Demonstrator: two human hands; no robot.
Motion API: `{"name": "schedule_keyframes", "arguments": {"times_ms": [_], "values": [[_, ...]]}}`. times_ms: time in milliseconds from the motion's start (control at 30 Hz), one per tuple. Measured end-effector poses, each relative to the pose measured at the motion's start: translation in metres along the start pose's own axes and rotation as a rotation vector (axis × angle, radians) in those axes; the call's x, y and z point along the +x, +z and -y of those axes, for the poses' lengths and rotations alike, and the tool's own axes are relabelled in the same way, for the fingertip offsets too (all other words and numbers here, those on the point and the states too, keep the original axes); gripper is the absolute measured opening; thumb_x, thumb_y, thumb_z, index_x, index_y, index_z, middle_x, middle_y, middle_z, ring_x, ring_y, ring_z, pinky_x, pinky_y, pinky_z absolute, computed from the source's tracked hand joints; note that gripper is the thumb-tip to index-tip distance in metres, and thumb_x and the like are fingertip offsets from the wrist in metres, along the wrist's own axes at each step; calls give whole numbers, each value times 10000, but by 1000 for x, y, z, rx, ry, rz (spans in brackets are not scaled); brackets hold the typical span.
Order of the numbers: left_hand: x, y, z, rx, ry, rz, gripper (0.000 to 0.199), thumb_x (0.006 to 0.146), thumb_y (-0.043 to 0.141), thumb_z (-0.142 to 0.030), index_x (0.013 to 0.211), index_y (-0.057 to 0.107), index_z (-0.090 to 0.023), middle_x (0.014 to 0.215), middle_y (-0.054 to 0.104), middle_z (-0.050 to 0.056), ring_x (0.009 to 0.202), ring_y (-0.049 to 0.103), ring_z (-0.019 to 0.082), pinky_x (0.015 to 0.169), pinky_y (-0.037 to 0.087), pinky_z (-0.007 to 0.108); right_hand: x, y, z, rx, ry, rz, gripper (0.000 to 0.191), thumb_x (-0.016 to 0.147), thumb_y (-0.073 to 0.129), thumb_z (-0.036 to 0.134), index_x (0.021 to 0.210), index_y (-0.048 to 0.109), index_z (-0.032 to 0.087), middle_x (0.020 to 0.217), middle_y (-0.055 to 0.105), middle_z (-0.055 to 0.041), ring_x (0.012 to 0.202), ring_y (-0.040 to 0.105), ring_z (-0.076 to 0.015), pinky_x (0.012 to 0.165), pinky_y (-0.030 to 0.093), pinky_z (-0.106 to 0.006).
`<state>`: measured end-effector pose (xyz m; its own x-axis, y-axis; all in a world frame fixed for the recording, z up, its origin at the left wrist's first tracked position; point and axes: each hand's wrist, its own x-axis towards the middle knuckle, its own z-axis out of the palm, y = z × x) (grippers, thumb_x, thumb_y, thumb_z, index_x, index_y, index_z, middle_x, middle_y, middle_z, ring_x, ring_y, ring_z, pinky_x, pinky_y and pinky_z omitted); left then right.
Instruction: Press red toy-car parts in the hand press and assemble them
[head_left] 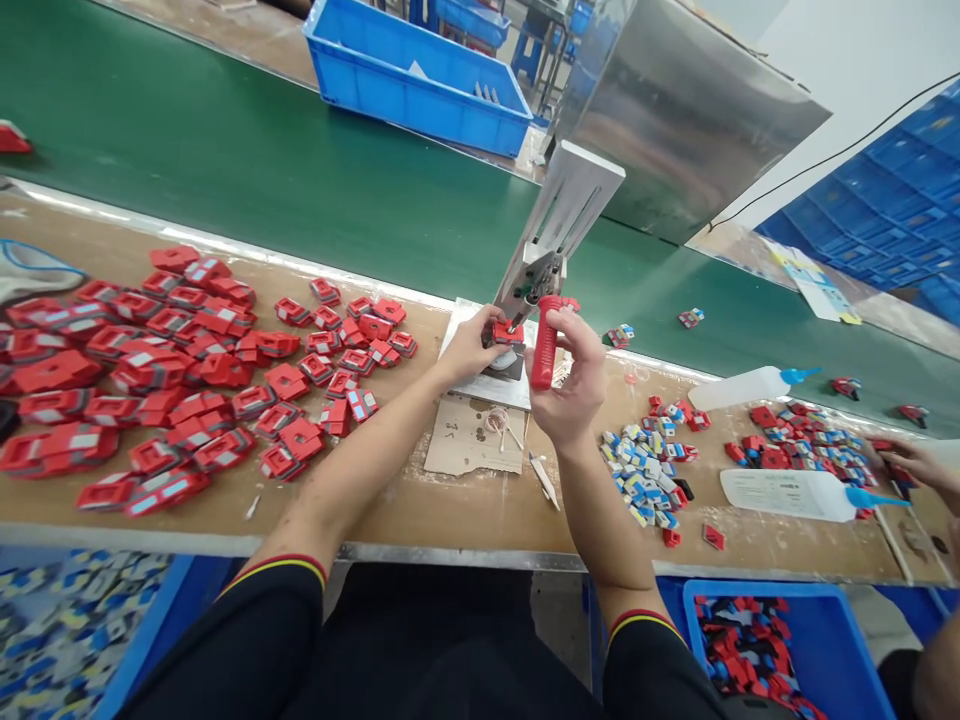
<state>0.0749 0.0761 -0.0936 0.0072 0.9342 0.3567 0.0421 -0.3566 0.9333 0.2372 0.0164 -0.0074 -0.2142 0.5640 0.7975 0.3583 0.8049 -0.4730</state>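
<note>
My right hand is wrapped around the red handle of a toggle clamp mounted on an upright metal press stand. My left hand pinches a small red plastic part on the fixture at the foot of the stand, right below the clamp's tip. Under the fixture lies a pale base plate. Just in front of it, a piece of cardboard carries a small round item with cotton swabs. A white pen-like tool rests to the right of the cardboard.
Many red plastic housings cover the left of the bench. Small blue-and-white parts lie at right, near two white squeeze bottles. Beyond runs a green conveyor belt with a blue crate behind. Another person's hand works at far right.
</note>
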Motion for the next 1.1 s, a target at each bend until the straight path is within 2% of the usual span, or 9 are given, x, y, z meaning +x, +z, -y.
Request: {"name": "schedule_keyframes", "arguments": {"times_ms": [100, 167, 233, 300, 367, 400, 600, 867, 1100], "values": [[-2, -1, -1, 50, 6, 8, 366, 792, 757, -170, 1095, 556, -211, 1019, 730, 40, 926, 716, 182, 919, 561, 340, -8, 0, -3, 68, 78, -35, 474, 995, 489, 277, 1460, 499, 364, 1408, 636, -92, 1387, 618, -307, 1001, 644, -537], [-4, -1, -2, 81, 13, 9, 359, 814, 748, -179, 1117, 557, -212, 1036, 733, 44, 922, 713, 181, 913, 558, 340, -5, -5, -1, 210, 242, -7, 454, 1004, 470, 328, 1458, 487, 347, 1442, 615, -100, 1329, 662, -288, 947, 658, -476], [-6, -1, -1, 109, 29, 5, 355, 827, 739, -179, 1129, 554, -214, 1050, 734, 46, 918, 709, 179, 905, 557, 336, 3, -12, 3, 393, 457, 121, 469, 999, 514, 442, 1450, 471, 318, 1374, 659, -117, 1186, 732, -275, 840, 666, -416], [-7, 1, 1, 119, 55, -8, 355, 836, 729, -181, 1137, 545, -216, 1059, 735, 46, 920, 710, 178, 893, 557, 329, 14, -18, 9, 544, 654, 284, 564, 961, 605, 545, 1445, 452, 300, 1215, 727, -107, 996, 772, -253, 702, 645, -366], [-8, 4, 4, 112, 79, -26, 357, 843, 725, -188, 1144, 535, -216, 1063, 736, 47, 925, 714, 179, 881, 560, 321, 24, -23, 15, 622, 779, 386, 679, 888, 731, 571, 1438, 440, 298, 1075, 748, -68, 837, 759, -219, 601, 599, -326], [-9, 5, 5, 108, 87, -36, 357, 846, 724, -191, 1146, 532, -216, 1061, 737, 47, 926, 715, 179, 875, 561, 316, 28, -25, 18, 640, 811, 398, 717, 854, 781, 564, 1428, 441, 301, 1027, 745, -48, 780, 743, -201, 570, 576, -311], [-11, 10, 11, 125, 124, -71, 356, 867, 734, -204, 1171, 550, -212, 1074, 743, 51, 928, 718, 176, 865, 562, 305, 32, -30, 26, 664, 847, 376, 713, 822, 820, 560, 1378, 454, 305, 896, 704, 3, 675, 697, -162, 475, 484, -269], [-12, 8, 8, 158, 158, -72, 350, 880, 724, -160, 1191, 569, -202, 1081, 749, 59, 953, 726, 181, 876, 566, 309, 33, -34, 27, 664, 793, 317, 579, 856, 789, 566, 1301, 529, 302, 849, 647, 22, 590, 609, -112, 409, 394, -234], [-12, 9, 5, 174, 131, -70, 365, 873, 736, -139, 1192, 571, -204, 1085, 759, 53, 960, 731, 180, 879, 573, 312, 21, -28, 21, 640, 802, 343, 756, 842, 787, 610, 1464, 475, 313, 849, 677, 7, 645, 671, -152, 439, 456, -253]]}}
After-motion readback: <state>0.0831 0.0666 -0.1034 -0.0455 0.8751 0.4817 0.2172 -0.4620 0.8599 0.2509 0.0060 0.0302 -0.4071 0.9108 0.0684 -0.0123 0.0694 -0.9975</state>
